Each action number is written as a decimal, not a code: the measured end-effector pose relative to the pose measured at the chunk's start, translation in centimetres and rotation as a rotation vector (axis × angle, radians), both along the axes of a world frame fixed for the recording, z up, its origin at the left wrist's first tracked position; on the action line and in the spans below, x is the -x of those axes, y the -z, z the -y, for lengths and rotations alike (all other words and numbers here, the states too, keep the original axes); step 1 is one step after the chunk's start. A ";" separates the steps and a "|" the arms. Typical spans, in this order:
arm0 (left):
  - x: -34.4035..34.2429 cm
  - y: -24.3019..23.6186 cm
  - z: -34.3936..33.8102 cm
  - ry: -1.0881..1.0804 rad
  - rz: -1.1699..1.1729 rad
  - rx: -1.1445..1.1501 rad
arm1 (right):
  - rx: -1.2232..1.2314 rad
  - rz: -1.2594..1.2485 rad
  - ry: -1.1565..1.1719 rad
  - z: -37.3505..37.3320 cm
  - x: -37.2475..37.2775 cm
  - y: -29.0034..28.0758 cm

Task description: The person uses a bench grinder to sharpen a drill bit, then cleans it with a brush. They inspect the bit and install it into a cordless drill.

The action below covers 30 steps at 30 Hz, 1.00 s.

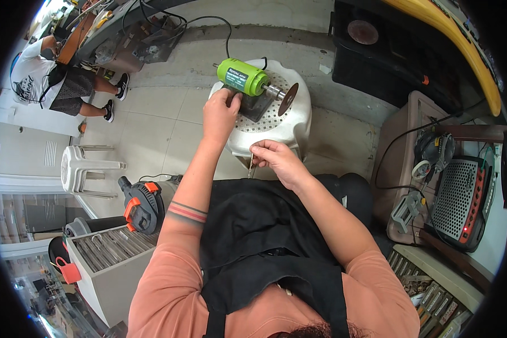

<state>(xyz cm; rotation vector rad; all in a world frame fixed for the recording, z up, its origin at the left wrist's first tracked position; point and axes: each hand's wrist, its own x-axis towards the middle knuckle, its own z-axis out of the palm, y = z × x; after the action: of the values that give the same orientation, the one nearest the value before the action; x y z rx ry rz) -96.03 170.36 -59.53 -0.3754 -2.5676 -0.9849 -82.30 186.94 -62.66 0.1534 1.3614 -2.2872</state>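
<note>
the left hand (222, 112) has its bent fingers at the dark foot (257, 109) of the green motor (254, 78) on the white stool (294, 125), maybe to keep it still, but i can't tell if they grip it. the right hand (278, 161) pinches a thin metal rod (250, 168) near its top, so the rest pokes down free. the motor has a brown disc (288, 99) and a dark label (236, 80) with pale writing.
</note>
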 end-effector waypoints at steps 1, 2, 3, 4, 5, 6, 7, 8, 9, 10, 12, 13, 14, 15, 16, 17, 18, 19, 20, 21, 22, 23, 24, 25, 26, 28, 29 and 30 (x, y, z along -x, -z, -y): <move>0.0 -0.1 0.0 -0.006 0.001 0.007 | -0.009 -0.001 -0.001 0.1 0.0 0.1; 0.0 0.0 -0.1 -0.012 0.003 0.013 | -0.017 -0.003 -0.002 0.2 0.0 0.2; -0.1 0.0 -0.2 -0.019 0.005 0.020 | -0.016 -0.010 -0.011 0.3 -0.2 0.3; -0.2 0.0 -0.2 -0.027 0.006 0.026 | -0.013 -0.020 -0.022 0.5 -0.2 0.3; -0.2 0.1 -0.1 -0.027 0.001 0.025 | -0.011 -0.029 -0.034 0.6 -0.3 0.3; -0.2 0.3 -0.1 -0.028 -0.003 0.024 | -0.021 -0.039 -0.035 0.8 -0.4 0.3; -0.1 0.3 -0.1 -0.027 -0.008 0.021 | -0.031 -0.050 -0.035 0.9 -0.4 0.3; -0.1 0.3 -0.1 -0.026 -0.003 0.027 | -0.042 -0.062 -0.035 1.0 -0.5 0.4; -0.2 0.4 -0.1 -0.026 0.002 0.032 | -0.038 -0.067 -0.042 1.1 -0.6 0.6; -0.1 0.2 -0.1 -0.024 0.000 0.037 | -0.035 -0.078 -0.047 1.1 -0.5 0.8; -0.5 0.7 0.0 -0.018 0.036 -0.012 | -0.035 -0.079 -0.064 1.4 -0.8 1.4; -0.4 0.4 0.2 -0.020 0.034 -0.034 | -0.035 -0.089 -0.081 1.6 -0.8 1.6; -0.6 -0.2 0.1 -0.003 0.031 -0.039 | -0.036 -0.103 -0.100 1.8 -0.7 1.6; -0.5 -0.4 -0.1 0.018 0.024 -0.061 | 0.001 -0.081 -0.093 1.8 -0.7 1.5; -0.6 -0.7 0.0 0.031 0.012 -0.076 | -0.008 -0.079 -0.095 2.0 -0.6 1.4; -0.6 -0.9 0.0 0.039 0.007 -0.076 | 0.002 -0.072 -0.101 2.0 -0.6 1.6; -0.4 -1.2 0.0 0.046 0.001 -0.075 | 0.013 -0.065 -0.108 2.1 -0.4 1.6; -0.5 -1.0 -0.1 0.053 -0.018 -0.069 | 0.018 -0.053 -0.103 2.2 -0.6 1.6; -0.6 -1.0 0.1 0.047 -0.018 -0.055 | 0.023 -0.042 -0.097 2.2 -0.6 1.5; -0.6 -1.1 0.3 0.041 -0.018 -0.040 | 0.030 -0.030 -0.090 2.4 -0.3 1.2; -0.7 -0.9 0.3 0.045 -0.003 -0.030 | 0.019 -0.027 -0.097 2.4 -0.3 1.4; -0.7 -0.8 0.4 0.045 -0.015 -0.010 | 0.010 -0.024 -0.102 2.5 -0.2 1.6; -0.4 -0.8 0.5 0.040 -0.025 -0.005 | 0.002 -0.021 -0.105 2.5 -0.1 1.8; -0.4 -1.0 0.4 0.041 -0.022 -0.004 | 0.019 -0.009 -0.099 2.5 -0.1 2.2; -0.4 -0.9 0.2 0.043 -0.014 -0.011 | 0.007 -0.009 -0.108 2.4 0.0 2.3; -0.3 -0.6 0.3 0.045 -0.025 -0.027 | -0.009 -0.017 -0.126 2.5 0.2 2.2; -0.3 -0.4 0.3 0.044 -0.023 -0.019 | -0.029 -0.042 -0.142 2.6 0.4 3.0; -0.4 -0.3 0.2 0.044 -0.023 -0.012 | -0.040 -0.031 -0.146 2.4 0.2 3.2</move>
<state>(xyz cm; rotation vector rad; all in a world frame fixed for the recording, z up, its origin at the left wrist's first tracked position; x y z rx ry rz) -95.66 170.16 -59.24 -0.4390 -2.5420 -1.0047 -82.51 184.50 -65.89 0.0302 1.3878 -2.1510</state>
